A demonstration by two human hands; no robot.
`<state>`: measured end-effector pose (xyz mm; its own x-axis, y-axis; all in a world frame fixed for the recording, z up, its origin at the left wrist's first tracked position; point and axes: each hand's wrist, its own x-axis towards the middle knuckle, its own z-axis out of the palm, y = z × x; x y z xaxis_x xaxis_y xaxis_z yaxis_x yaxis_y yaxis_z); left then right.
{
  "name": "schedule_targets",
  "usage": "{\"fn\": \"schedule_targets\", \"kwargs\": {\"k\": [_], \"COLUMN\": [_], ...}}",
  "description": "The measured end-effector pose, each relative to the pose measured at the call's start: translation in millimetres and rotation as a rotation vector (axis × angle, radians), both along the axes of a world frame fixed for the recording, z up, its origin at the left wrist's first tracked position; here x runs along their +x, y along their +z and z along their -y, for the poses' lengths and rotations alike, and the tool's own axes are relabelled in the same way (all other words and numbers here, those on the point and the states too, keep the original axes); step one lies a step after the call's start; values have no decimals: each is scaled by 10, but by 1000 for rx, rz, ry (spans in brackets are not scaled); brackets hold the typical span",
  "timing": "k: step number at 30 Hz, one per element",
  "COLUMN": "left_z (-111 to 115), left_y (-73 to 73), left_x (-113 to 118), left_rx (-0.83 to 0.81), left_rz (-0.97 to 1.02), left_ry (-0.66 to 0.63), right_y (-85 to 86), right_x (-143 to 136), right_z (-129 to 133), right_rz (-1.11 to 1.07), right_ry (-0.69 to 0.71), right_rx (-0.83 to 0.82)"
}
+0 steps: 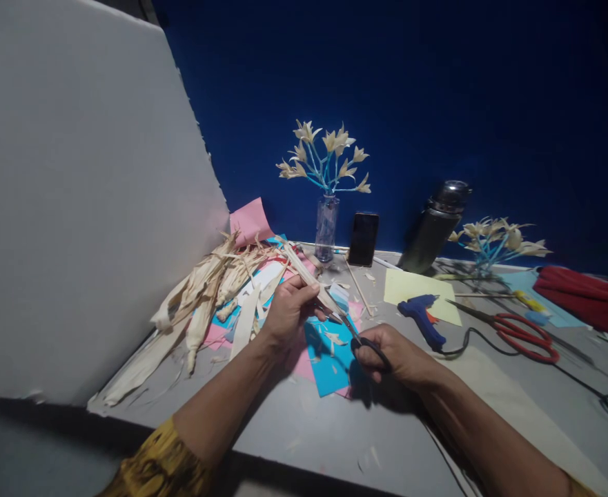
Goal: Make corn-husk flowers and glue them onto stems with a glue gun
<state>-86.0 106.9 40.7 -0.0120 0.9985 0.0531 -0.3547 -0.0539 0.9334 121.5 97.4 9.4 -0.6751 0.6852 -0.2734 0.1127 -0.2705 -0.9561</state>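
My left hand [292, 307] pinches a pale strip of dried corn husk [301, 266], which slants from upper left down toward the scissors. In my right hand [386, 352] is a pair of black-handled scissors [354, 333], its blades pointing up and left to the lower end of the strip. Whether the blades are touching the husk I cannot make out. Beneath the hands lies a blue paper sheet [329, 366] with small husk scraps [335, 339] on it. A heap of dried husks [205, 297] spreads to the left of my left hand.
Behind stand a glass vase [327, 228] of husk flowers [329, 148], a phone [364, 239] and a dark flask [433, 231]. At right lie a blue glue gun [424, 319] with its cord, red-handled scissors [526, 338], a yellow sheet [412, 284], more husk flowers [495, 238] and red cloth [583, 297].
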Motion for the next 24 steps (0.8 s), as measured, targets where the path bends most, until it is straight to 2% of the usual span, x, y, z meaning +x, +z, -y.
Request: {"fn": "schedule_targets", "kwargs": {"k": [5, 10, 15, 19, 21, 24], "left_z": [5, -20, -21, -18, -13, 14], "left_y": [-2, -23, -11, -40, -66, -104], "left_x": [15, 9, -8, -8, 5, 50], "left_rx": [-11, -47, -78, -92, -114, -158], "left_rz": [67, 131, 128, 143, 133, 68], "left_ry": [15, 75, 95, 35, -38, -157], "right_y": [-13, -40, 3, 7, -3, -10], "right_x": [-10, -33, -37, -30, -32, -31], "right_z": [-25, -63, -60, -49, -56, -87], "right_rz": [60, 24, 31, -33, -79, -128], "right_ry": [-32, -95, -61, 10, -54, -297], "right_rx": [77, 157, 225, 273, 237, 150]}}
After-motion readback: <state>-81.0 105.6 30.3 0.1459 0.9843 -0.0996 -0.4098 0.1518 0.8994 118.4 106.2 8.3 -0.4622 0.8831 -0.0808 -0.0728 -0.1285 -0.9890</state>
